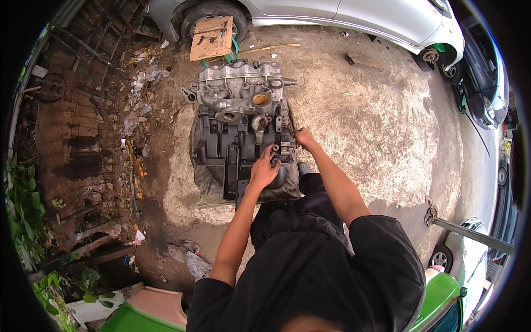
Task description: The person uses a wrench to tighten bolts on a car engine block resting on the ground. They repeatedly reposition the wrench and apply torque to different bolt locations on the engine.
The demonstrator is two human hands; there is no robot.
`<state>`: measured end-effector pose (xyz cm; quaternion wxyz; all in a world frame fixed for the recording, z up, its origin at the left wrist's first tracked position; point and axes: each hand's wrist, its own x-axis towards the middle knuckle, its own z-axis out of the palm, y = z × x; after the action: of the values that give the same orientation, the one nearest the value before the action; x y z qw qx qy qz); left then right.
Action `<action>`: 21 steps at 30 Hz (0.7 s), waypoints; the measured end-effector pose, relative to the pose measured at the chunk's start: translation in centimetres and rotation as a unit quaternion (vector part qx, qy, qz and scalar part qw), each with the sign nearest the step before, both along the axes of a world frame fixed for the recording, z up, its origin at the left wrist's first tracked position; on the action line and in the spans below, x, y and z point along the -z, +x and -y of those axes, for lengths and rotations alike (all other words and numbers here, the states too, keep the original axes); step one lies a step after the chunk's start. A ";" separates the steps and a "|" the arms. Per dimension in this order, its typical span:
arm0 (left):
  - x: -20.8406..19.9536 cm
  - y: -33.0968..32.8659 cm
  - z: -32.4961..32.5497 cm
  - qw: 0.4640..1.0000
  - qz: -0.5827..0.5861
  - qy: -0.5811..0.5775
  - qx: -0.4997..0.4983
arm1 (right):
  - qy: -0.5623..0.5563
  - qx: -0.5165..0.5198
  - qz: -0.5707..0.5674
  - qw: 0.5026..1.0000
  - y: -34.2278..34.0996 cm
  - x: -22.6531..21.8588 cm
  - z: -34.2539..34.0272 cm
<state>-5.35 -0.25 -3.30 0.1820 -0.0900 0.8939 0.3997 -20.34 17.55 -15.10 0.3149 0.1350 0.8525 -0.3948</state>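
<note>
In front of me a grey car engine (221, 144) lies on a dark cloth (213, 199) spread on the ground. Its lighter metal top, with the intake manifold (221, 99), points away from me. My left hand (263, 172) reaches onto the near right part of the block, thumb and fingers apart, fingertips touching a small metal bracket (285, 149) with round holes. At the engine's right side, my right hand (303, 139) is closed with curled fingers; whatever it grips is too small or hidden to make out.
A silver car (332, 14) stands beyond the engine. Near its wheel lies a cardboard sheet (212, 39) with small dark parts on it. A wooden block (364, 62) rests on the concrete. Litter (146, 77) and scrap line the left side. A metal bar (470, 235) juts in at right.
</note>
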 end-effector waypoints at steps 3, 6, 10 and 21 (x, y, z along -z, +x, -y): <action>0.4 0.2 0.0 1.000 -0.018 0.004 0.000 | -0.069 0.051 -0.003 0.996 0.2 -1.1 -1.5; 0.4 0.1 0.1 1.000 -0.021 0.015 0.001 | -0.206 0.112 -0.003 0.972 0.4 -3.1 -3.0; 0.0 -0.1 0.1 1.000 -0.001 0.003 0.009 | -0.339 0.173 0.032 0.924 2.0 -6.1 -4.5; -0.5 -0.1 -0.1 1.000 0.019 -0.008 0.011 | -0.474 0.268 0.038 0.838 9.6 -7.3 -5.0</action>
<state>-5.44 -0.12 -2.83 0.2027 -0.0895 0.8945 0.3883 -10.77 22.55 -7.83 0.2544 0.2076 0.4784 -0.8144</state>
